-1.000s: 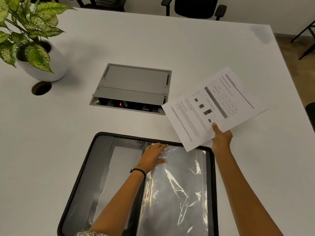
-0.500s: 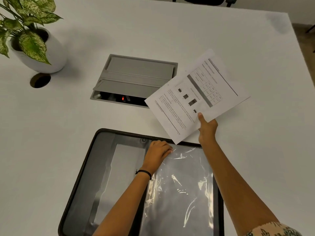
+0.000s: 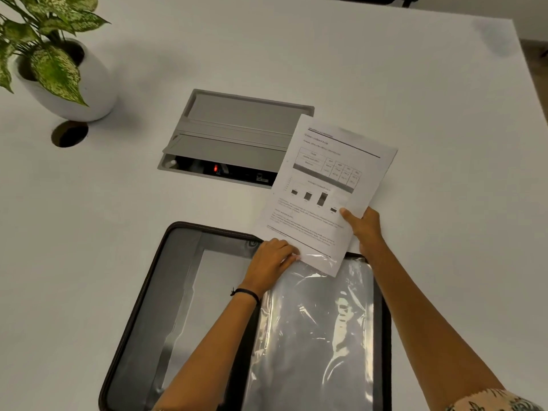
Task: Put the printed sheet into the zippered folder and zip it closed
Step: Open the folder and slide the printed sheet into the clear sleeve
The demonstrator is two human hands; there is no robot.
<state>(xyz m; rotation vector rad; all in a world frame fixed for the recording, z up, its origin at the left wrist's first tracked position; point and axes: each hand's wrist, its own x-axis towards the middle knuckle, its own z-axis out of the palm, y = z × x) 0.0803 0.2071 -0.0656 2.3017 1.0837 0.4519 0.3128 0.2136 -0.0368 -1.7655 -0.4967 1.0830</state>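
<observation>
The zippered folder (image 3: 154, 280) lies open and flat on the white table near me, black-edged, with a grey inner panel on the left and a shiny clear plastic sleeve (image 3: 314, 336) on the right. My right hand (image 3: 363, 225) pinches the printed sheet (image 3: 323, 191) at its right edge, thumb on top. The sheet's lower corner sits at the top opening of the sleeve and shows through the plastic. My left hand (image 3: 272, 259) grips the sleeve's top edge beside the sheet, fingers curled at the opening.
A grey cable box (image 3: 237, 134) with a raised lid is set into the table (image 3: 430, 114) just beyond the folder, partly behind the sheet. A potted plant (image 3: 56, 69) in a white pot stands at the far left, with a round cable hole (image 3: 70, 133) beside it.
My right hand turned the sheet to upright and brought it down and left, so its lower corner has entered the sleeve opening. My left hand stays at the sleeve's top edge.
</observation>
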